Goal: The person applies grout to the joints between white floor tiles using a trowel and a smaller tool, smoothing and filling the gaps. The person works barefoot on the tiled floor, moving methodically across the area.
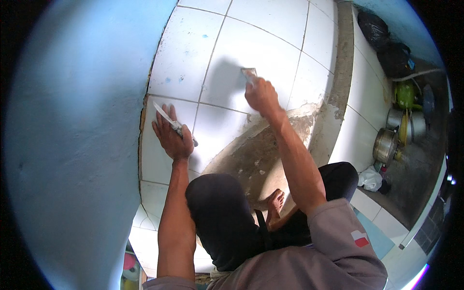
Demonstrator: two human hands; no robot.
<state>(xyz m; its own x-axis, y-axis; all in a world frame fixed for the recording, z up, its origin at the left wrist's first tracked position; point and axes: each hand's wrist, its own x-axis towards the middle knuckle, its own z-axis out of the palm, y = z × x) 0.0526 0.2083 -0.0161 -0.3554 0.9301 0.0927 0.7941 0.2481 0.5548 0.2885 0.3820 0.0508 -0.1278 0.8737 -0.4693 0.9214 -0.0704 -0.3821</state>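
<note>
A grey sleeve (333, 224) is showing a small white and red patch (360, 238), and a black bag (394, 59) at the top right is showing a little blue mark (411, 64); both are looking too small and blurry here for reading. The right hand (263, 99) is closing its fingers snugly around a small scraper (249, 72), so it is making almost a fist. The scraper's flat end is poking out past the fingers, over a big white tile (256, 43), and I cannot tell if it is touching it. The left hand (174, 137) is resting low over another white tile (217, 128), close to the blue wall (82, 145), with its fingers pointing away from the person. A long, thin, pale tool (161, 112) is lying slantwise across that hand, with its dark end (195, 142) sticking out by the thumb. I cannot tell how far open that hand is or how tightly it is gripping the tool. A rough brown patch (256, 154) is spreading between the tiles and the dark trouser knee (212, 193). A bare foot (276, 202) is standing there. Metal pots (385, 146) are sitting off to the right.
</note>
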